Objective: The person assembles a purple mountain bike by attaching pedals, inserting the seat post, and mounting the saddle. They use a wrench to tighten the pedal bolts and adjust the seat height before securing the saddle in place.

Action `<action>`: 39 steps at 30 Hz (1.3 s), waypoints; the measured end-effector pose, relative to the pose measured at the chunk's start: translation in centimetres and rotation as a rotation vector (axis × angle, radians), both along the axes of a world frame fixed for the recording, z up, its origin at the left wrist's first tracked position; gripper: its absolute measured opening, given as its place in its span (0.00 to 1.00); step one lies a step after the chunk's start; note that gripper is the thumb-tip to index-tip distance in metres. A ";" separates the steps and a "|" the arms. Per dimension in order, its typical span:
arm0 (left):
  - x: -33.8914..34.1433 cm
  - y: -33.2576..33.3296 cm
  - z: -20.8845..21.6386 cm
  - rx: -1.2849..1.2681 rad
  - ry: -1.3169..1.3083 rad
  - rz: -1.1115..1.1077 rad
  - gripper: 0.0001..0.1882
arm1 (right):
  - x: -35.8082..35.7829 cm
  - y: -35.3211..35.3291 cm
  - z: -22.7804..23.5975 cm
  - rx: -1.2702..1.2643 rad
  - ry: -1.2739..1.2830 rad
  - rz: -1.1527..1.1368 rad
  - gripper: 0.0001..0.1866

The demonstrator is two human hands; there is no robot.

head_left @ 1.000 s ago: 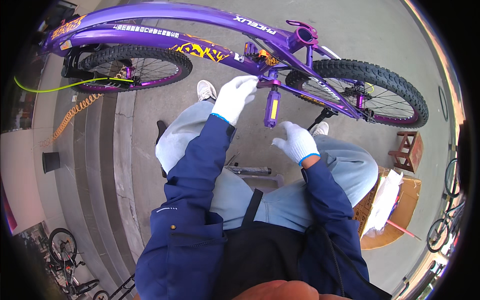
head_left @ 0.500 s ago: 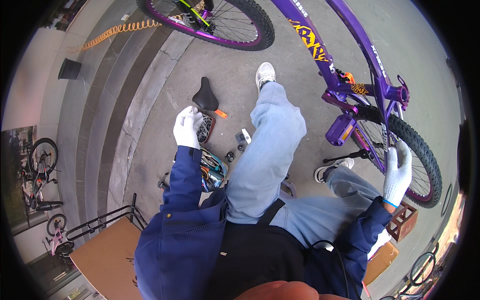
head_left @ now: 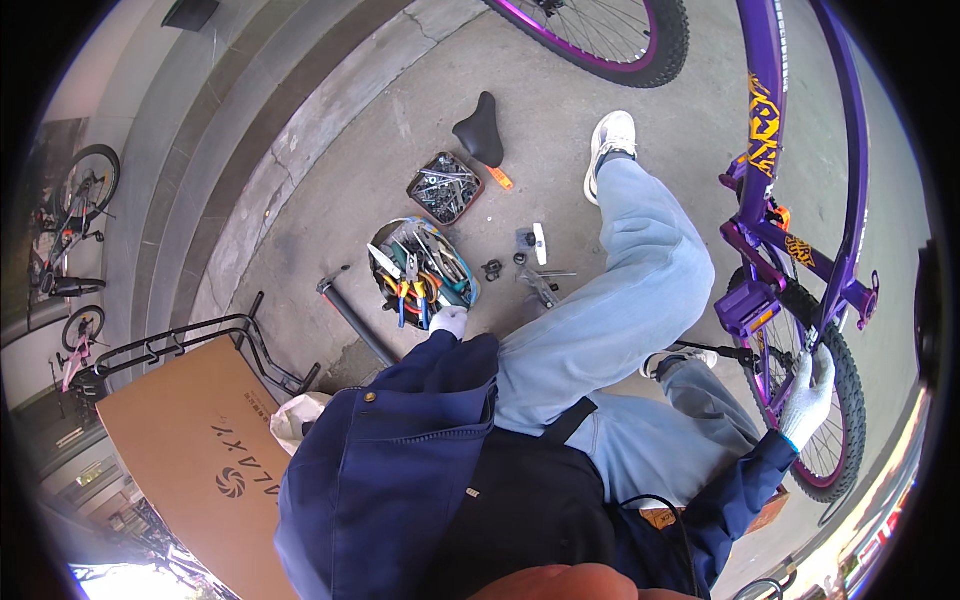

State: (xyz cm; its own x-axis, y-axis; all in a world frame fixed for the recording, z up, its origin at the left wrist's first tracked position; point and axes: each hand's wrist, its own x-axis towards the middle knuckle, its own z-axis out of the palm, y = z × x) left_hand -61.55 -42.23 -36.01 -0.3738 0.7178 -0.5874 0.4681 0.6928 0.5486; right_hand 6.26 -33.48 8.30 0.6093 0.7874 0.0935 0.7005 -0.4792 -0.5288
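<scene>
My left hand (head_left: 450, 320), in a white glove, is at the near edge of an open tool bag (head_left: 474, 290). Its fingers are curled or turned away, so a grip cannot be made out. Pliers (head_left: 412, 275) with coloured handles and other hand tools fill the bag. On my right, my gloved right hand (head_left: 808, 405) has its fingertips around a rear stay of the purple bicycle frame (head_left: 790, 245), next to the rear wheel (head_left: 840, 400). The exact contact is partly hidden by the fingers.
Beyond the bag lie a tray of metal parts (head_left: 445, 190) and a black saddle (head_left: 480, 130). Small parts (head_left: 540, 245) lie by my leg. A hand pump (head_left: 355, 320), black rack (head_left: 200, 345) and cardboard box (head_left: 190, 440) are on the left.
My left hand has come down from near the saddle and parts tray to the tool bag. The view has shifted left; my right hand stays by the rear stay.
</scene>
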 end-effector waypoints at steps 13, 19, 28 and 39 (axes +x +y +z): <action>-0.1 2.4 9.7 -0.012 0.499 0.277 0.14 | 0.2 -0.1 -1.9 0.056 -0.027 -0.055 0.23; -2.0 4.4 13.8 -0.172 0.638 0.258 0.37 | -0.5 0.0 -1.4 0.015 -0.114 -0.034 0.26; -2.8 4.8 12.6 -0.337 0.475 0.288 0.29 | 0.6 -0.1 -2.2 0.053 -0.041 -0.040 0.27; -0.4 2.9 10.6 0.065 0.281 0.265 0.21 | 0.5 0.0 -2.1 -0.004 -0.196 -0.024 0.25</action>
State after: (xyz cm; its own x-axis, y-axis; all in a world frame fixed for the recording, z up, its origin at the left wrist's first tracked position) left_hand -61.93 -39.36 -25.42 -0.6909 0.6075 -0.3920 0.4164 0.7776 0.4711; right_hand 6.77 -33.45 6.19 0.5980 0.7736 0.2095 0.7785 -0.4984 -0.3815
